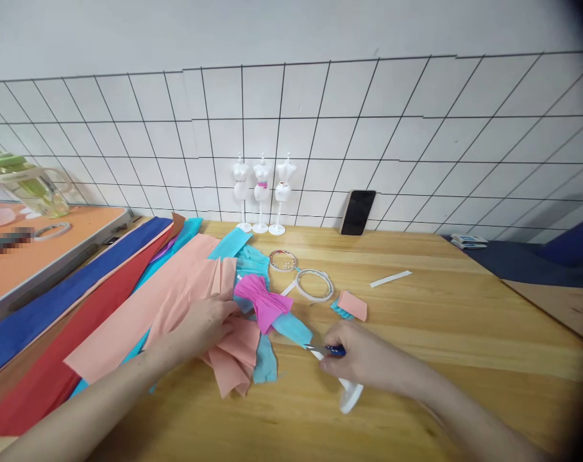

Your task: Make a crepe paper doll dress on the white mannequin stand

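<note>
My left hand is closed on pleated peach crepe paper, its fingertips partly hidden in the folds. Beside those fingertips lies a magenta paper bow over light blue crepe paper. In my right hand are small scissors with dark blue handles. Their blades point left, at the lower end of the blue paper. Below the right hand shows a white round-based stand, lying on its side; its upper part is covered by the paper. Whether the blades touch the paper I cannot tell.
Three white mini dress forms stand by the tiled wall, left of a leaning phone. Tape rolls, a white strip and a peach-and-blue scrap lie on the wooden table. Long crepe sheets cover the left side.
</note>
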Motion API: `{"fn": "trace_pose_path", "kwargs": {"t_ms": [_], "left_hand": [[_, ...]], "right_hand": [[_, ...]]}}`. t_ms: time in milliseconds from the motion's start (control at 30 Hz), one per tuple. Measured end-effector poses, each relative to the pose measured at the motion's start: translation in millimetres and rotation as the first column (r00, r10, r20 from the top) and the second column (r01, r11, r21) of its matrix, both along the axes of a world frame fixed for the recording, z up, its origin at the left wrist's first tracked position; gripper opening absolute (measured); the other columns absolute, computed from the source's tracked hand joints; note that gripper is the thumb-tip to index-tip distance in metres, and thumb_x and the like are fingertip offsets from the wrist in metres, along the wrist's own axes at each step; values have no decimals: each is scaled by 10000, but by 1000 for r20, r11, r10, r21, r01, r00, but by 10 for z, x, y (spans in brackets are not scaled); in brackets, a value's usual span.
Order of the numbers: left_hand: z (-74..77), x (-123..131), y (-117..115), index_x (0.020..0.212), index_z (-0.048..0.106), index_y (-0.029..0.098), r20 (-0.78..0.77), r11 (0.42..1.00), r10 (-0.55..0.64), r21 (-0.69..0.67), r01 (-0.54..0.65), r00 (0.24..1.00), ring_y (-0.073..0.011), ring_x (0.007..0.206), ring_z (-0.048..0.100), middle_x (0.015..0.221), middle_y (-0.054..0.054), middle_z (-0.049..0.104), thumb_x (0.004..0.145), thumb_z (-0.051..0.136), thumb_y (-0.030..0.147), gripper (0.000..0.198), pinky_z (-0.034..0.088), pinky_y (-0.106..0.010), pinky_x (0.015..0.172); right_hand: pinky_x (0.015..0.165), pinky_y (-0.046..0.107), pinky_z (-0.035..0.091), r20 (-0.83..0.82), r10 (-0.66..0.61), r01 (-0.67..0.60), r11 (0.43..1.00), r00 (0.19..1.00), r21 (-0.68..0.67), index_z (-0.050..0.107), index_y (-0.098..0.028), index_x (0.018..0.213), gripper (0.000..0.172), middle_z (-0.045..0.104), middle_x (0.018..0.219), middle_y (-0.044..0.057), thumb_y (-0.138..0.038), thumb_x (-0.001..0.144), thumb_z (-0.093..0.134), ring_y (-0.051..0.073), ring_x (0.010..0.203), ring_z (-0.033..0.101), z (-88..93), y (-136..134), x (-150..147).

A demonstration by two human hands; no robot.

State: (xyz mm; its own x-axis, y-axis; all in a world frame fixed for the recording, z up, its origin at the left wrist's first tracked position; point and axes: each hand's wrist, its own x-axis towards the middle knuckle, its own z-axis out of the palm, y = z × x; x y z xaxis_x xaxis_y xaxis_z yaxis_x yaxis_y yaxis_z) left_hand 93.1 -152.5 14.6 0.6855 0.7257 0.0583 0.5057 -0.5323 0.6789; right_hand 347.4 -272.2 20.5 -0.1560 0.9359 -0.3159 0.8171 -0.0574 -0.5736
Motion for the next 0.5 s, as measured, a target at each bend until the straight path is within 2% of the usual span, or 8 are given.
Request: {"fn": "trace_pose_path", "kwargs": {"t_ms": [100, 167, 267, 367, 433, 500], "left_hand": [[-20, -59, -13, 626, 622, 207, -137, 992, -36, 113, 52, 990, -182, 669, 519, 664, -24, 600, 636, 520, 102, 147, 293, -252, 556], [64, -111, -43, 601, 599, 200, -195, 989, -91, 94, 111, 977, -166, 643, 498, 638, -14, 576, 640, 493, 87, 160, 278, -249, 543], [301, -207, -133, 653, 612, 199, -179, 962, -270, -79, 260, 946, -143, 654, 492, 695, -6, 569, 656, 493, 85, 164, 308, -232, 555], [527, -279, -258, 705, 619, 187, -64, 872, -411, -318, 371, 909, -143, 678, 492, 738, -17, 569, 681, 561, 130, 85, 336, -237, 581], [581, -272, -340, 695, 597, 175, 67, 791, -372, -499, 354, 926, -131, 640, 474, 701, -15, 550, 720, 595, 199, 34, 327, -236, 558], [535, -205, -408, 666, 555, 165, 212, 709, -213, -638, 300, 954, -103, 572, 432, 624, 7, 497, 747, 621, 270, 148, 298, -221, 522]], "right_hand": [[433, 252, 158, 4, -44, 44, 998, 999, 42, 318, -183, 448, 257, 277, 440, -66, -178, 637, 492, 75, 449, 262, -83, -26, -54], [433, 256, 147, 41, -69, 67, 996, 997, 60, 309, -181, 441, 270, 255, 434, -68, -182, 630, 502, 74, 447, 252, -121, -37, -108], [434, 255, 146, 63, -86, 83, 995, 994, 59, 335, -180, 444, 261, 276, 431, -65, -193, 633, 515, 76, 451, 270, -139, -48, -202], [431, 251, 151, 18, -65, 64, 998, 998, 23, 361, -179, 453, 262, 286, 429, -65, -212, 657, 522, 75, 444, 270, -119, -49, -253], [432, 253, 148, -29, -54, 55, 998, 998, 21, 354, -180, 449, 310, 266, 434, -65, -259, 700, 519, 74, 437, 246, -84, -38, -234], [444, 253, 153, -90, -92, 99, 992, 992, 83, 353, -183, 445, 368, 247, 455, -63, -336, 740, 511, 78, 451, 229, -32, -17, -182]]}}
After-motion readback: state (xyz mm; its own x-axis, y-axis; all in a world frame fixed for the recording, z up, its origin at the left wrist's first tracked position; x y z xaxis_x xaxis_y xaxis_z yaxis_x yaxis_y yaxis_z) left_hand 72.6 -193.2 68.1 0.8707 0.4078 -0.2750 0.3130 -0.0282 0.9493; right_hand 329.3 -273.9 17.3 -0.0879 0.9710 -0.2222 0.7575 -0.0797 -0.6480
